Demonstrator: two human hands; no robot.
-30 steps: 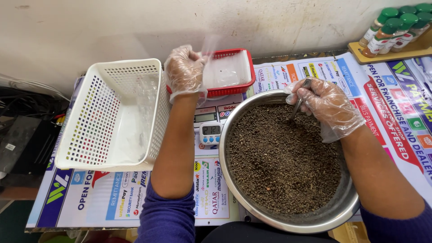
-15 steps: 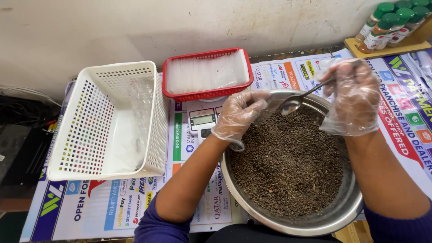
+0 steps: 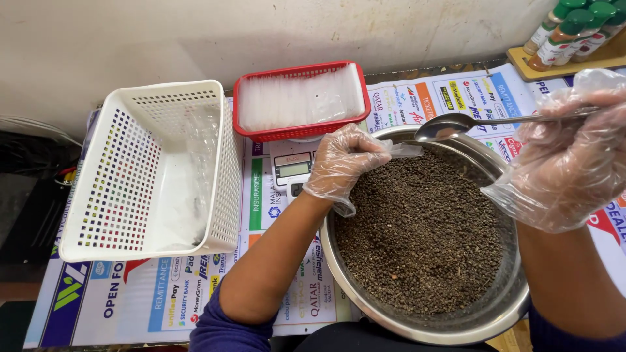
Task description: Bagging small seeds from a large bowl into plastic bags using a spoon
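A thin clear plastic pouch [image 3: 398, 150], light, limp and slippery, is pinched at its mouth by the gloved left hand [image 3: 342, 163] over the steel bowl [image 3: 365, 296] of peppercorns at centre frame; a stiff metal spoon [image 3: 456, 124] is gripped by the handle in the right hand [image 3: 567, 163], upper right.

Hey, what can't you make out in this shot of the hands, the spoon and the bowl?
- Head view: whether the spoon holds anything; its bowl faces away.
- What the left hand pinches; only a scrap of clear plastic shows.
- The digital scale: mostly hidden under the red basket and the left hand.
- The steel bowl: near rim cut off by the frame's bottom edge.
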